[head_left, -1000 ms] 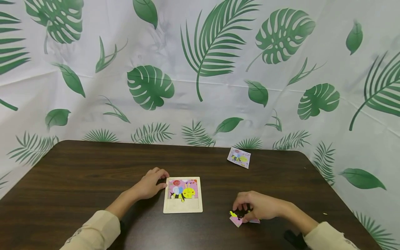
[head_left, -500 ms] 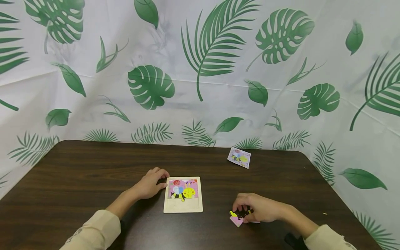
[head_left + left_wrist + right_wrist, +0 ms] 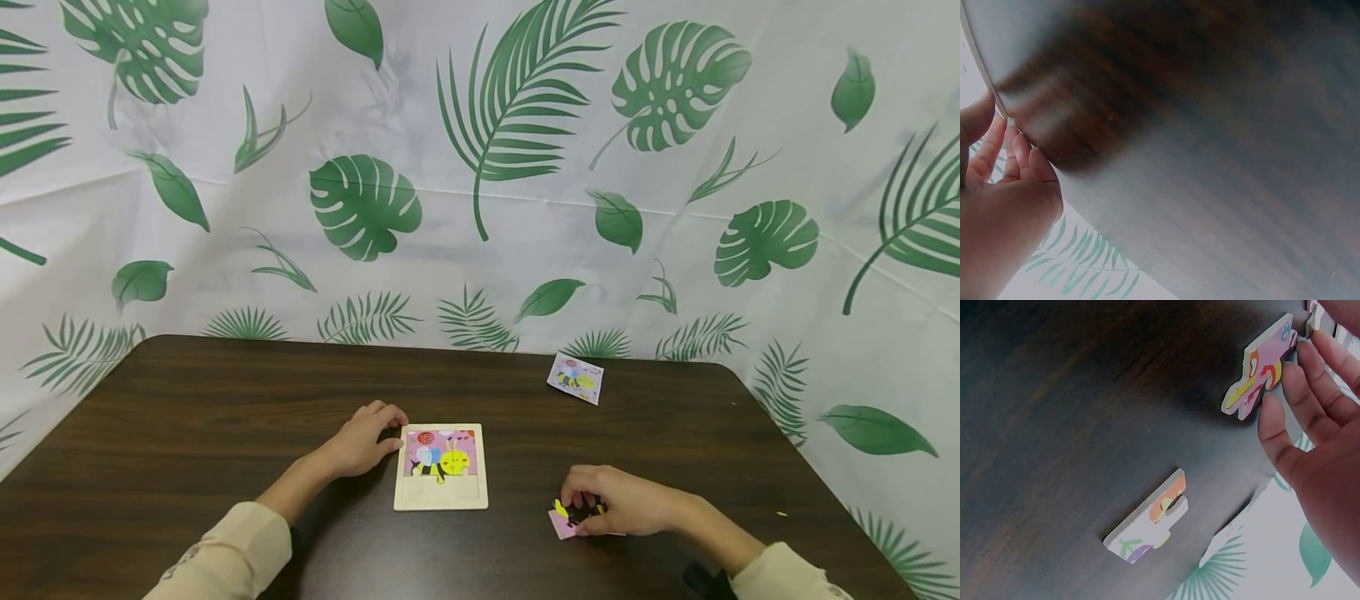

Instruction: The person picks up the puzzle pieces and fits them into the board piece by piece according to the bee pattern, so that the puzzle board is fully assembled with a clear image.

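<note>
A square wooden puzzle board [image 3: 441,493] lies on the table, its upper part filled with a bee picture and its lower part bare wood. My left hand [image 3: 362,442] holds its upper left corner between thumb and forefinger; the left wrist view shows the fingertips at the board's edge [image 3: 984,69]. To the right, my right hand [image 3: 622,500] is low over loose puzzle pieces and pinches a pink one [image 3: 562,523], largely hidden by the fingers. In the right wrist view a pink-and-yellow piece [image 3: 1266,365] lies beside the fingers, and a white-and-orange piece [image 3: 1147,519] lies farther off.
A small card [image 3: 576,379] with the same bee picture lies near the back of the dark wooden table [image 3: 247,392]. A tiny yellow scrap [image 3: 782,513] is at the right. Behind the table hangs a white cloth [image 3: 525,258] with green leaves.
The pink piece under my right hand has turned slightly and shifted a little to the left. My left hand and the board stay in place.
</note>
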Available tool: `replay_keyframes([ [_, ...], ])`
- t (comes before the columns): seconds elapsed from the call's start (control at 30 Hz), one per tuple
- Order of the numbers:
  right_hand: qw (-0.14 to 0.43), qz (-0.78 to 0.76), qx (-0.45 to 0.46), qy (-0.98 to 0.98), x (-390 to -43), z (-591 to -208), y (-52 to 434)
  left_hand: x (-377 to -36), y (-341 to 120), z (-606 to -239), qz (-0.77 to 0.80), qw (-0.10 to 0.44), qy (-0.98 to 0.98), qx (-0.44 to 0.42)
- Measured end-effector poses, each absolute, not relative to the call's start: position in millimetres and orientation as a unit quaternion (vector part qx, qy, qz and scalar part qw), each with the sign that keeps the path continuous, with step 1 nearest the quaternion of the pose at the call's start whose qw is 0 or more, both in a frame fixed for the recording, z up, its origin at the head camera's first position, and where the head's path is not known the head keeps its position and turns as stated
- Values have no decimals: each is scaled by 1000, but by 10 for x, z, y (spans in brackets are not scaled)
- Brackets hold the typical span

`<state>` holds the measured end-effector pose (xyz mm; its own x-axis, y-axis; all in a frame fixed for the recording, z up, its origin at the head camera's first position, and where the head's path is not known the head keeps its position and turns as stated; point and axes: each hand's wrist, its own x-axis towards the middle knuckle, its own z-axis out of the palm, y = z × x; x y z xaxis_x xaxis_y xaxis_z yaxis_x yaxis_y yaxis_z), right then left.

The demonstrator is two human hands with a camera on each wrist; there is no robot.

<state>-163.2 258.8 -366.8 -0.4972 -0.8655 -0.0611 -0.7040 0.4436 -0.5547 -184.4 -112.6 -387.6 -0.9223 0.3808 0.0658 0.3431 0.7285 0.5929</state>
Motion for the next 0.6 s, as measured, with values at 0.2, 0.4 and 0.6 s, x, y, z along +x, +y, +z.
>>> replay_keyframes([
  [0.2,181,-242,-453,839,-1642,-3700,2603,-1840,-1124,-3873,313,32,930,191],
  [0.4,169,-239,-457,840,-1642,-3707,2585,-1839,-1124,-3866,314,32,929,191],
  [0.6,166,-238,-458,841,-1630,-3698,2566,-1842,-1126,-3857,312,35,930,191],
])
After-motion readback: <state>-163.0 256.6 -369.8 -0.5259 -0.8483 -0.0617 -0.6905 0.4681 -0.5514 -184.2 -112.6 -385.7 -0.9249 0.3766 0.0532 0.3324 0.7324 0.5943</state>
